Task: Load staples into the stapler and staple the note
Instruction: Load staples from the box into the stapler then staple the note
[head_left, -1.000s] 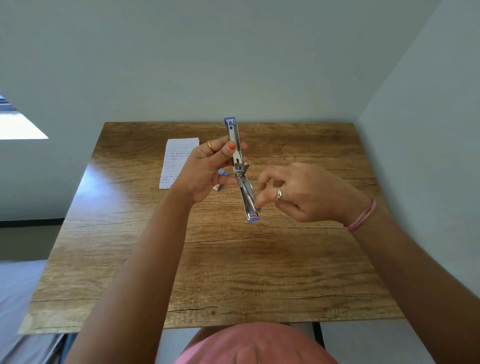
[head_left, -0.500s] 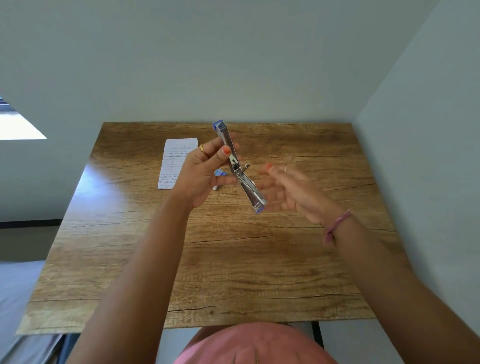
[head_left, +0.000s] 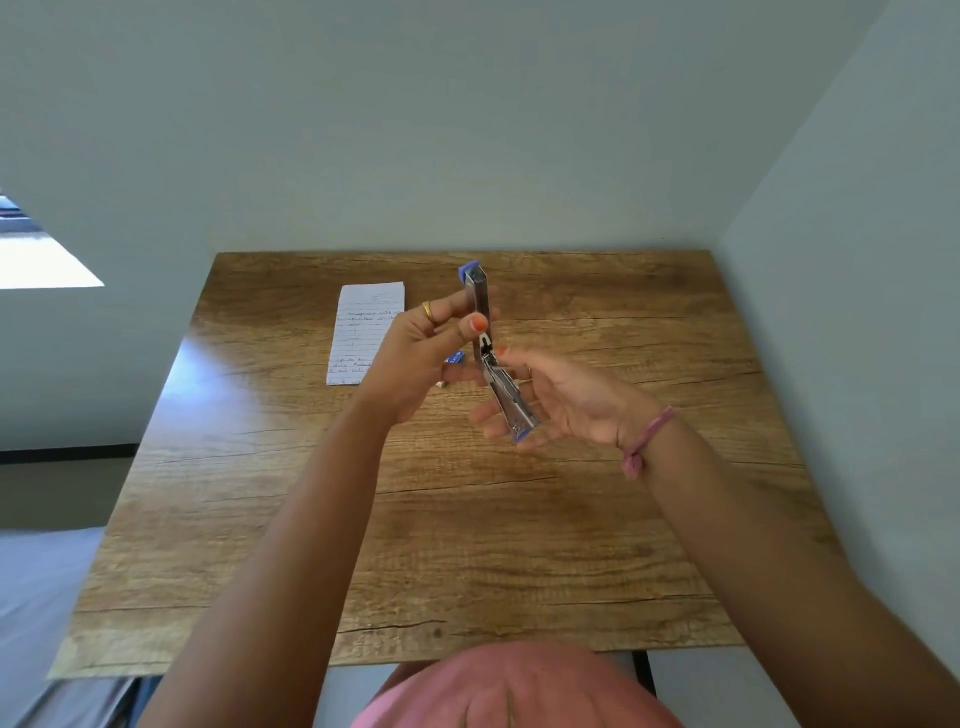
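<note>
So the stapler (head_left: 491, 353) is up in the air over the middle of the wooden table (head_left: 597, 519), swung wide open so its two metal halves make one long, slightly bent line. The left hand (head_left: 415, 358) grips the upper half, thumb pressed on the side and fingers curled round the back. The right hand (head_left: 561, 397) sits open under the lower half, fingers relaxed and spread, cradling it more than gripping. Both ends have blue plastic tips.

The note (head_left: 366, 332) lies flat on the table behind the left hand, well apart from the stapler. It's lined paper with handwriting, way too small to read. A small blue box (head_left: 455, 358) peeks out between the hands, with white lettering I can't make out.
</note>
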